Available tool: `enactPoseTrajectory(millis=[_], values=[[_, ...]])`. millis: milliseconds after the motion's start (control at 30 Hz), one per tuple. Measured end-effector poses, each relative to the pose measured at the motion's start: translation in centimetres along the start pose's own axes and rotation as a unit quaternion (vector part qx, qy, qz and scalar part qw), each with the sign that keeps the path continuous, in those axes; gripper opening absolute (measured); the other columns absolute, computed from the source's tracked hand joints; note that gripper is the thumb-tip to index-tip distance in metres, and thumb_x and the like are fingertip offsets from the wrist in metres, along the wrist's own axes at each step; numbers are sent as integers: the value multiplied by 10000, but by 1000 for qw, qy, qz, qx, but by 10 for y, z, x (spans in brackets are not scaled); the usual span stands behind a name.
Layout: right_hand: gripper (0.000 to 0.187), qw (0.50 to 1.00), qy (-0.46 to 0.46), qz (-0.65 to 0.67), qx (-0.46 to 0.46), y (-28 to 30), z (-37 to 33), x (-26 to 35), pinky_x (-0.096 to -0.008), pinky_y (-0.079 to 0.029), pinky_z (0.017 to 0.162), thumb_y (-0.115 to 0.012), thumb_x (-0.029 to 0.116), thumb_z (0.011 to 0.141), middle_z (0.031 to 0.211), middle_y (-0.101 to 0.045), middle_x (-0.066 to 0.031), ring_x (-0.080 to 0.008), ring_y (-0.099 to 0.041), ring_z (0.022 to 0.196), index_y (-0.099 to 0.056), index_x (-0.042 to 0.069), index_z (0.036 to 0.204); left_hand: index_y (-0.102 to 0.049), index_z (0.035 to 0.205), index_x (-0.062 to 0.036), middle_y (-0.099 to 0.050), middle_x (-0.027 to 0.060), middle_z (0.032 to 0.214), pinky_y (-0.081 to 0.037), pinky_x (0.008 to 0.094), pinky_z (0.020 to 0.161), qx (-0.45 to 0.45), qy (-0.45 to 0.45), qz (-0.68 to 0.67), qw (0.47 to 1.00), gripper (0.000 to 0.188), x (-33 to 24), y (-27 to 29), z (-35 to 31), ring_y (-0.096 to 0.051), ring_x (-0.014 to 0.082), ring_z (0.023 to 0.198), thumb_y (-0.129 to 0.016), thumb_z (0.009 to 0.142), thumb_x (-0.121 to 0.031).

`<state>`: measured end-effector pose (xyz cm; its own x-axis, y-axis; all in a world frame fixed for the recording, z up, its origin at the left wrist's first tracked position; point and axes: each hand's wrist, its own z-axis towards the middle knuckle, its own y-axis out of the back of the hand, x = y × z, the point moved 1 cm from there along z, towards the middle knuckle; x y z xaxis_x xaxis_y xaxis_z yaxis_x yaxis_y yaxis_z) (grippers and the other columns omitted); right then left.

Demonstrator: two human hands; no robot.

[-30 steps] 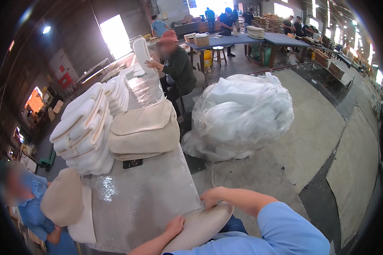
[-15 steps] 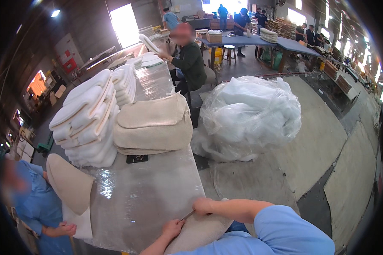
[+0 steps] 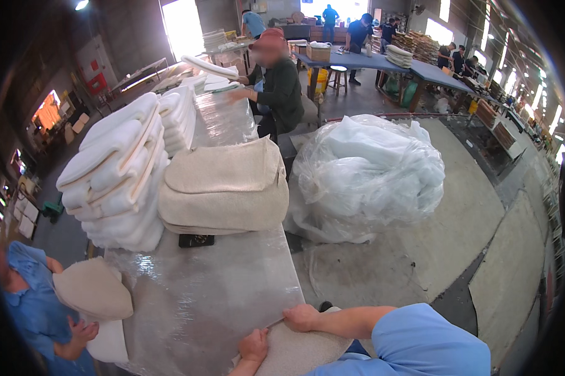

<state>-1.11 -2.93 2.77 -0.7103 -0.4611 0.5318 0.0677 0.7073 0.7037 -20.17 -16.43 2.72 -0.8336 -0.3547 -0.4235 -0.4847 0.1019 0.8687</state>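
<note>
Near the table's front edge, a beige fabric piece (image 3: 309, 348) lies close against my body, partly hidden by my arms. My left hand (image 3: 253, 344) is closed on its far edge. Farther right along that edge, my right hand (image 3: 301, 318) also grips the fabric, by the table's corner. A narrow stretch of the edge runs taut between both hands. Ahead on the plastic-covered table (image 3: 232, 269) sits a stack of folded beige fabric (image 3: 223, 188), with a small black flat object (image 3: 196, 240) before it.
Tall stacks of folded white padding (image 3: 116, 169) stand left of the beige stack. A big clear plastic bag of white stuffing (image 3: 370, 175) rests right of the table. At left, a person in blue handles a beige piece (image 3: 94, 289); another person (image 3: 276, 94) sits beyond.
My hands keep hold of the fabric edge and have shifted slightly, while the view has tilted a little. The person at left has lowered the beige piece; the seated person's white padding lies flatter.
</note>
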Motion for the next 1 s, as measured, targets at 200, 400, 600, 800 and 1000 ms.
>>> enactPoseTrajectory(millis=[200,400,600,800,1000], values=[[290,999,15,-21,22,6,-2,2,-567,-561,881,-587,330,988,1060,-739,-237,-452,-714,1024,-686,113,1154,-697,918,-78,-732,237,875,-525,578,741,36,20,-45,998,520,4,4,-3,-691,486,858,-525,1045,-552],[306,995,56,-8,84,9,-4,-10,-539,-576,902,-600,349,955,1091,-763,-172,-409,-714,1076,-743,138,1125,-725,996,-17,-732,259,974,-539,531,814,174,25,-69,982,571,30,45,-24,-689,471,949,-586,1010,-571],[293,998,60,12,-19,2,-8,-11,-556,-573,854,-588,362,981,1039,-753,-193,-418,-721,1015,-743,149,1110,-736,982,-31,-731,245,1000,-525,534,828,101,20,-15,995,500,54,38,-32,-678,473,947,-546,1053,-487],[250,998,41,1,-53,-12,-9,-18,-566,-569,800,-574,352,1012,970,-738,-202,-435,-716,950,-667,134,1091,-737,971,-60,-731,215,999,-520,555,835,69,51,-23,996,481,63,14,-23,-676,471,965,-504,1068,-469],[213,995,43,19,-84,-30,-8,-25,-532,-572,801,-599,326,1003,952,-727,-163,-406,-716,937,-662,124,1030,-704,938,-79,-717,223,989,-520,572,825,72,35,-5,997,429,73,2,-23,-671,472,957,-512,1068,-440]])
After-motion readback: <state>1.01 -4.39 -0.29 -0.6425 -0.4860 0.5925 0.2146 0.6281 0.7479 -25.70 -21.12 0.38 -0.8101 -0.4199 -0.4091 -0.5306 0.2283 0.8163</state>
